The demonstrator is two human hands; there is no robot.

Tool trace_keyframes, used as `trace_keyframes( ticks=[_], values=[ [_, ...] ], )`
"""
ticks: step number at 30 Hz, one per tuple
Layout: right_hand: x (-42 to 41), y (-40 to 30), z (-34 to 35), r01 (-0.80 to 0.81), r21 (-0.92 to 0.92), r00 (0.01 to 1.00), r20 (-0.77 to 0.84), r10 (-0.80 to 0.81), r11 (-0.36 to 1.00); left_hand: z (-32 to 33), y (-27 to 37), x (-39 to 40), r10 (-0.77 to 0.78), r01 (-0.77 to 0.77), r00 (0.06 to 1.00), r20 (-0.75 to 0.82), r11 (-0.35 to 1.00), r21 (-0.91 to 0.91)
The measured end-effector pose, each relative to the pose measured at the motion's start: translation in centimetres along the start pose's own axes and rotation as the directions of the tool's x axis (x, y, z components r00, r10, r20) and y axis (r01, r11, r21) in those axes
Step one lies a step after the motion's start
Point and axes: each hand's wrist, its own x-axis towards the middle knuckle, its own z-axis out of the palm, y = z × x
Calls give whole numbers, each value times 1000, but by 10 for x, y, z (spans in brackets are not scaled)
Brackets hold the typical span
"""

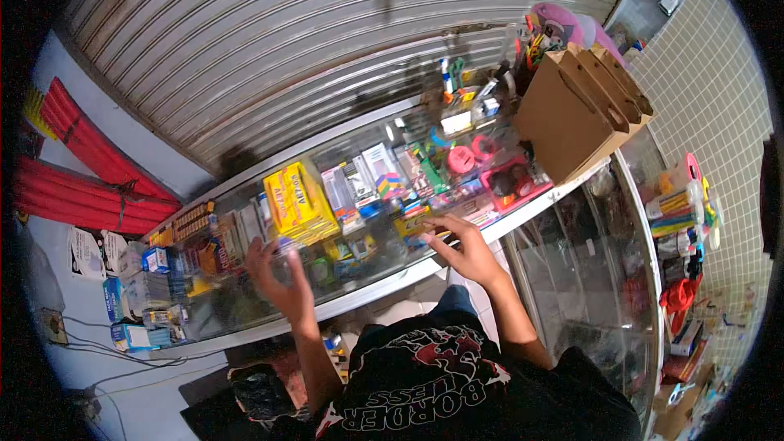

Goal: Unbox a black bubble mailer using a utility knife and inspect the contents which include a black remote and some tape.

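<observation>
My left hand hovers over the glass counter, fingers apart, just below a stack of yellow boxes. It holds nothing that I can see. My right hand is above the counter's front edge, fingers bent and spread, near a yellow package under or on the glass. No object shows in it. Beyond the hands are packaged stationery items, pink tape rolls and a pink tray. Reflections blur which goods lie on the glass and which lie below it.
Brown paper bags stand at the counter's right end. A closed metal roller shutter rises behind. Small boxes crowd the left end, beside red wrapped bundles. Another glass case runs along the right, with pens in containers.
</observation>
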Motion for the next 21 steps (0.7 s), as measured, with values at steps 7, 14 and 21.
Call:
trace_keyframes(
  ticks=[7, 14, 21],
  values=[
    [15, 62, -118, 64, 15, 998, 29, -64, 998, 189, 147, -10, 202, -21, 824, 529, 944, -328],
    [7, 102, -186, 44, 21, 992, 118, -46, 999, 281, 162, 9, 354, -400, 815, 459, 917, 3],
    [16, 103, -192, 28, 122, 979, 200, -52, 992, 281, 163, 9, 155, -289, 874, 459, 928, 236]
  ],
)
